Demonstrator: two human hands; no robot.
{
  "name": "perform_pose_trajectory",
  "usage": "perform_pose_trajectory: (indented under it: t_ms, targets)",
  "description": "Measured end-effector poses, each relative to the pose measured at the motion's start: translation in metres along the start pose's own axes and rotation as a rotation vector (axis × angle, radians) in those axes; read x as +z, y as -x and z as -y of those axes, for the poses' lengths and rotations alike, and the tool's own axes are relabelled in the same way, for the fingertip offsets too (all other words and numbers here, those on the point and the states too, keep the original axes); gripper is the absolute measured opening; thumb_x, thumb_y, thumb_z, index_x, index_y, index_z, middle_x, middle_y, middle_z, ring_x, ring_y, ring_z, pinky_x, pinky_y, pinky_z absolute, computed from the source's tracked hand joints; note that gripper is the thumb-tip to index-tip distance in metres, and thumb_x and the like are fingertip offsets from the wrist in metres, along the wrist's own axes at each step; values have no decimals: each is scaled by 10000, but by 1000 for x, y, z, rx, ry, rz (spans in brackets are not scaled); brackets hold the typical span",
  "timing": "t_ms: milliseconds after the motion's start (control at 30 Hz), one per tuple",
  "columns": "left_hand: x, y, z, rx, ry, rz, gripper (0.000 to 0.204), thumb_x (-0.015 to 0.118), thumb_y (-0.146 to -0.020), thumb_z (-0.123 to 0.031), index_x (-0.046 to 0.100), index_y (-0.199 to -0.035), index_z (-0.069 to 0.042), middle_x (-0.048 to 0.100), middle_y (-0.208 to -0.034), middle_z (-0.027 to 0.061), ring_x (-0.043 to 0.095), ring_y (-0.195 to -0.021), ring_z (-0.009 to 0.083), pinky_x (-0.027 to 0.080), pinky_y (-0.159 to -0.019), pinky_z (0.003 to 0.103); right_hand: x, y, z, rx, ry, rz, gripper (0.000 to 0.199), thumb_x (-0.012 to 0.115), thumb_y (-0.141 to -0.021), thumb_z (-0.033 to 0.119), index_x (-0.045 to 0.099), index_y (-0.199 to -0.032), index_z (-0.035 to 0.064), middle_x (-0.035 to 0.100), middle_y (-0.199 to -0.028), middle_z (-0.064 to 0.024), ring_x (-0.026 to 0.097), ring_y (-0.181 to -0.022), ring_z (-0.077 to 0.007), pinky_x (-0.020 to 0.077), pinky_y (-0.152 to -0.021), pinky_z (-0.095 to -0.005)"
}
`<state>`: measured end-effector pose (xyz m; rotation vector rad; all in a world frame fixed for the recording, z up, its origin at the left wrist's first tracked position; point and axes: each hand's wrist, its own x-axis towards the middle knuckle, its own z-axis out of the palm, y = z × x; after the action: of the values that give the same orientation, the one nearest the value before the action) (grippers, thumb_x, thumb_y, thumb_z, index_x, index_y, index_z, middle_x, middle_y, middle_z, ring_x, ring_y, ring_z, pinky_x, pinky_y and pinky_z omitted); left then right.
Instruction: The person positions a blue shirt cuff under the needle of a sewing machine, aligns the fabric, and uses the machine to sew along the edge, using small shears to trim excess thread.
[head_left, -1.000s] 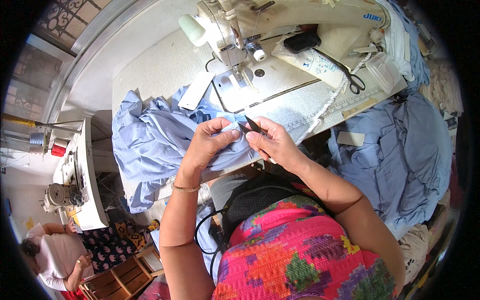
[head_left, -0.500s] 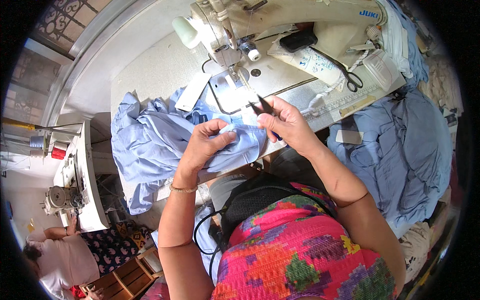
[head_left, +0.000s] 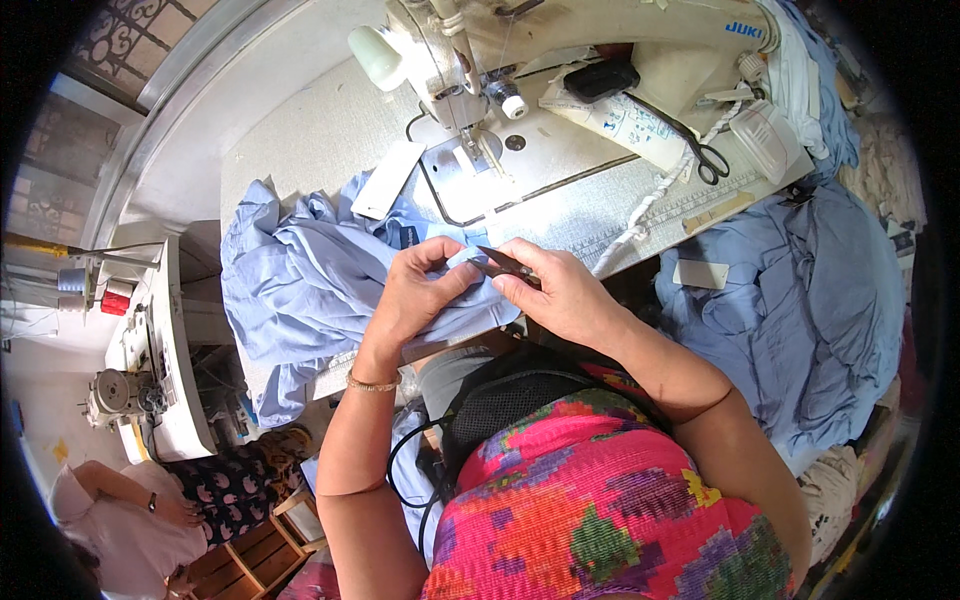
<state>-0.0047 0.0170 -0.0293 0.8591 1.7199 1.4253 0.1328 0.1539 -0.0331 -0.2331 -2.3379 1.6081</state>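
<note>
My left hand (head_left: 418,289) pinches an edge of a light blue garment (head_left: 310,265), which lies bunched over the front left of the sewing table and hangs past its edge. In my right hand (head_left: 556,290) is a pair of dark thread snips (head_left: 511,266). Their blades point left and reach the pinched fabric, close to my left thumb and fingertips. Whether the blades touch the thread or cloth, I cannot tell. A small dark label (head_left: 408,236) shows on the garment just beyond my left hand.
The sewing machine (head_left: 440,70) stands ahead, its lamp lit. A white card (head_left: 388,180) lies beside its needle plate. Black scissors (head_left: 706,158), a dark case (head_left: 600,80) and a clear box (head_left: 762,140) sit right. Blue garments (head_left: 790,310) are heaped right. A co-worker (head_left: 125,520) sits left.
My right hand has brought the snips left and down, from above the table to the fabric edge at my left fingers. At left, the co-worker's arm has drawn back from the other machine.
</note>
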Motion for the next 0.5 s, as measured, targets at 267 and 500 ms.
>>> perform_pose_trajectory:
  t_ms: [267, 500]
  targets:
    - [1, 0, -1, 2, -7, -9, 73, 633, -794, -71, 634, -845, -19, 596, -754, -50, 483, -682, 17, 411, -626, 174, 0, -2, -2, 5, 27, -3, 197, 556, -824, 150, 497, -942, 4, 577, -752, -238, 566, -747, -415, 438, -611, -439]
    - [2, 0, -2, 5, -12, -11, 77, 633, -796, -75, 633, -846, -16, 591, -747, -50, 477, -680, 17, 409, -625, 174, -1, -2, -2, 10, 44, 5, 199, 550, -829, 157, 495, -949, 8, 580, -757, -235, 565, -751, -415, 437, -615, -444]
